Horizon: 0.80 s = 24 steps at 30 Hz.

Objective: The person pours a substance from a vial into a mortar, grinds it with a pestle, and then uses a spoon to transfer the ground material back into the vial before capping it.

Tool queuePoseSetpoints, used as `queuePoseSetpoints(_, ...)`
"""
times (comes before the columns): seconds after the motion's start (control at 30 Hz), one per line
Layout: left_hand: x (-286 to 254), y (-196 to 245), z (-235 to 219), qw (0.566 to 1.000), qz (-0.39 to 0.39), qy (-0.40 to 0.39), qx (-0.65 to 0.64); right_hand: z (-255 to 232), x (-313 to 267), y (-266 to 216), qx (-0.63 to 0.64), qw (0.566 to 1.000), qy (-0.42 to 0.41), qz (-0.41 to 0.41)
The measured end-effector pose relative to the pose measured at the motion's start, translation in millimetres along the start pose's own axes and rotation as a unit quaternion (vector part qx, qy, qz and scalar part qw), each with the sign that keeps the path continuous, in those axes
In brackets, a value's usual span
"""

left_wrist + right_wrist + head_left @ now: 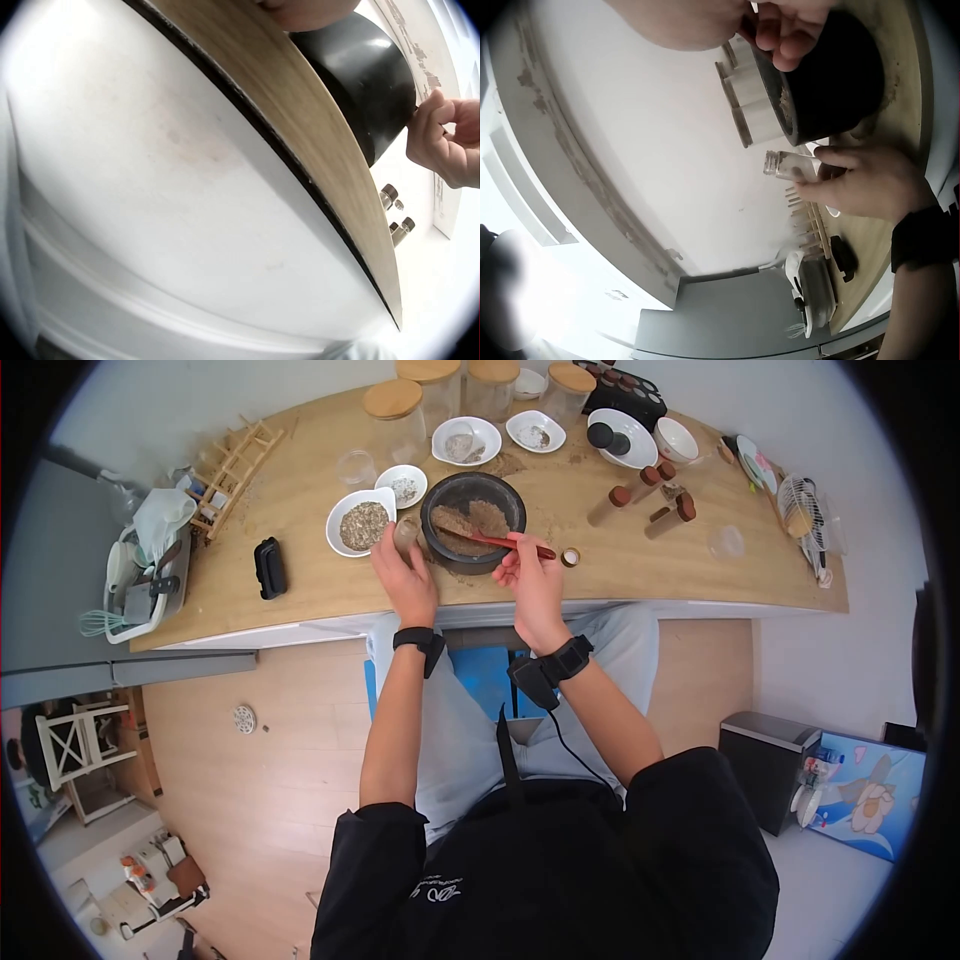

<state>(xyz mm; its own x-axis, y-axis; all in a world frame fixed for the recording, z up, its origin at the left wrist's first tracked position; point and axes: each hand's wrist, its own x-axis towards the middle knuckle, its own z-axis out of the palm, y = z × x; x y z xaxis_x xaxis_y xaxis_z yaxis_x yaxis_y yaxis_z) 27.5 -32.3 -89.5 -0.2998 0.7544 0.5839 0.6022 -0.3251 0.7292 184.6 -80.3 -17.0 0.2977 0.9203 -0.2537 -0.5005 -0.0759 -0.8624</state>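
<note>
In the head view my right hand (537,585) pinches a reddish-brown wooden spoon (517,544), its bowl end down in brown powder (488,516). The powder lies heaped inside a heavy black bowl (468,564) near the table's front edge. Left of that bowl, my left hand (408,582) grips a small clear glass bottle (784,165). The right wrist view shows the bottle's threaded neck uncapped, with thumb and fingers around its body. A small round cap (570,558) lies just right of the right hand.
A white bowl (333,532) of coarse flakes is beside the left hand, with a small white dish (403,498) behind. Wooden-lidded jars (397,435) line the back. Brown-capped bottles (608,506) stand right; a black case (270,568) lies left.
</note>
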Motion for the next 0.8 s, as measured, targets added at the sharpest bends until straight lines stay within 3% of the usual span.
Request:
queuePoseSetpoints(0.2,0,0,-1,1.0,-0.002,-0.004,0.005,0,2,0,-0.021,0.999,0.046,-0.003)
queuePoseSetpoints(0.6,0,-1,0,1.0,0.003,-0.003,0.009,-7,6,10,-0.033,0.996,0.014,-0.081)
queuePoseSetpoints(0.8,0,-3,-4,0.99,-0.058,-0.019,-0.124,-17,22,0,-0.043,0.998,-0.002,-0.056)
